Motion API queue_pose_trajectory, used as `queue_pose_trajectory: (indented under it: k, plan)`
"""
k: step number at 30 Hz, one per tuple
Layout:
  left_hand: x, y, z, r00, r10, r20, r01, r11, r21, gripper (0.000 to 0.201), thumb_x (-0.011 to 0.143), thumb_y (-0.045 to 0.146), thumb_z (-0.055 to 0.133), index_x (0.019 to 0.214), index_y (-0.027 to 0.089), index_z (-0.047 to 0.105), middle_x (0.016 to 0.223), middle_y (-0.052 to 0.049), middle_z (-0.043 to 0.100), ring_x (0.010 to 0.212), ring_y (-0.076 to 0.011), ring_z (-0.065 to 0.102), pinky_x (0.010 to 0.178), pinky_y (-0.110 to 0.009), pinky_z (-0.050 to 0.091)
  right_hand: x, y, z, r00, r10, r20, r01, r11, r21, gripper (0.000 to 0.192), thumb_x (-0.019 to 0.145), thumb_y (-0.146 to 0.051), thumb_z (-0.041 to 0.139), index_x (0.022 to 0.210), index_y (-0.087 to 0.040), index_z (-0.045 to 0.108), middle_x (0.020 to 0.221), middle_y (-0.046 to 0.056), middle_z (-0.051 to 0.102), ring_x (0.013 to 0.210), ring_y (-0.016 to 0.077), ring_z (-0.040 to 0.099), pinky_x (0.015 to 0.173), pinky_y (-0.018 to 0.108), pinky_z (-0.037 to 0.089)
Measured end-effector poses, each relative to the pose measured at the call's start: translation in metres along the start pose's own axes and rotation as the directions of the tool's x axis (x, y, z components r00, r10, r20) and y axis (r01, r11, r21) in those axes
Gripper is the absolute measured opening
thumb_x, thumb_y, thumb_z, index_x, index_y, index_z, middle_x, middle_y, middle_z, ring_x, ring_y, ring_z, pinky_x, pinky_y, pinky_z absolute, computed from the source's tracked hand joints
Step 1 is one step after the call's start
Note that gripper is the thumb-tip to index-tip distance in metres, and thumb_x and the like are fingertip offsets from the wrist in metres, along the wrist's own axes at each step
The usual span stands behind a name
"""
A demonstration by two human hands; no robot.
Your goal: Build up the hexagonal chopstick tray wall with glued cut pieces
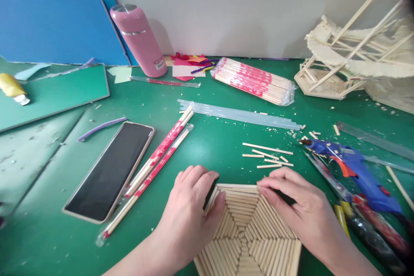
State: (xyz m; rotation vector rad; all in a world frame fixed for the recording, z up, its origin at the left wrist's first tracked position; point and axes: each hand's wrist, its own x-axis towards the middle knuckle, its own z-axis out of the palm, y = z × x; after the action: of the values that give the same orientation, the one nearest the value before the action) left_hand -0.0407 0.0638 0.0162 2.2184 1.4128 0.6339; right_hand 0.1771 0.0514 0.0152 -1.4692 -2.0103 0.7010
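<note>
A polygonal panel of wooden sticks [249,224], laid in nested rings, lies low in the middle of the view, its near part cut off by the frame. My left hand [194,211] grips its upper left edge, thumb on top and fingers curled at the outer side. At the upper right corner, my right hand [297,207] pinches the rim between thumb and fingers, by the end of the stick [237,186] along the far edge. Several loose cut sticks [268,150] lie just beyond the panel.
On the right are a blue glue gun [352,159], pliers [359,211] and a stick-built model [336,60]. Leftward lie wrapped sticks [158,155] and a phone [111,170]. Behind are glue sticks [242,114], a stick pack [254,81] and a pink thermos [140,39].
</note>
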Motion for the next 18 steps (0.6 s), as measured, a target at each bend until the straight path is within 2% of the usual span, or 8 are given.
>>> queue_pose_trajectory:
  k: [2,5,11,14,18]
  plan:
    - [-0.0010,0.0014,-0.0001,1.000,-0.030,0.003,0.030,1.000,0.006,0.011,0.080,0.017,0.048,0.088,0.014,0.055,0.080,-0.006,0.054,0.074,-0.0202,0.048,0.069,-0.039,0.040,-0.0005,-0.0001,-0.0004,1.000,-0.003,0.007,0.003,1.000,-0.004,0.010,0.083,-0.017,0.053,0.086,-0.022,0.061,0.080,0.002,0.054,0.075,0.0126,0.054,0.064,0.025,0.045]
    - [-0.0015,0.0026,0.0001,0.999,-0.049,0.012,0.049,0.999,0.009,0.010,0.082,0.018,0.045,0.080,0.016,0.056,0.075,-0.005,0.054,0.070,-0.0190,0.047,0.066,-0.037,0.039,0.0002,-0.0005,-0.0009,1.000,-0.010,0.021,0.010,1.000,-0.015,0.010,0.083,-0.018,0.052,0.086,-0.022,0.061,0.080,0.002,0.054,0.074,0.0128,0.055,0.063,0.024,0.045]
    - [-0.0010,0.0034,0.0010,0.998,-0.057,-0.009,0.057,0.998,0.002,0.011,0.083,0.017,0.044,0.081,0.016,0.055,0.074,-0.004,0.054,0.070,-0.0183,0.047,0.067,-0.037,0.038,0.0032,-0.0009,-0.0010,0.999,-0.027,0.025,0.028,0.999,-0.044,0.009,0.084,-0.020,0.051,0.084,-0.022,0.060,0.080,0.002,0.055,0.075,0.0132,0.055,0.064,0.024,0.046]
    - [-0.0013,0.0023,0.0018,1.000,-0.002,-0.027,0.002,1.000,0.007,0.012,0.084,0.015,0.044,0.089,0.016,0.055,0.079,-0.005,0.055,0.071,-0.0178,0.048,0.066,-0.034,0.037,0.0031,-0.0005,-0.0007,0.999,-0.024,0.038,0.025,0.999,-0.043,0.010,0.084,-0.021,0.050,0.084,-0.022,0.061,0.080,0.001,0.055,0.075,0.0132,0.055,0.064,0.024,0.046]
    - [-0.0038,-0.0004,0.0038,0.992,0.121,-0.035,-0.117,0.988,0.103,0.021,0.087,0.014,0.037,0.088,0.018,0.058,0.079,-0.004,0.055,0.067,-0.0170,0.045,0.061,-0.033,0.032,0.0026,0.0000,-0.0007,0.998,0.001,0.057,0.002,0.999,-0.042,0.012,0.085,-0.022,0.049,0.085,-0.022,0.061,0.080,0.001,0.055,0.076,0.0133,0.055,0.064,0.025,0.045]
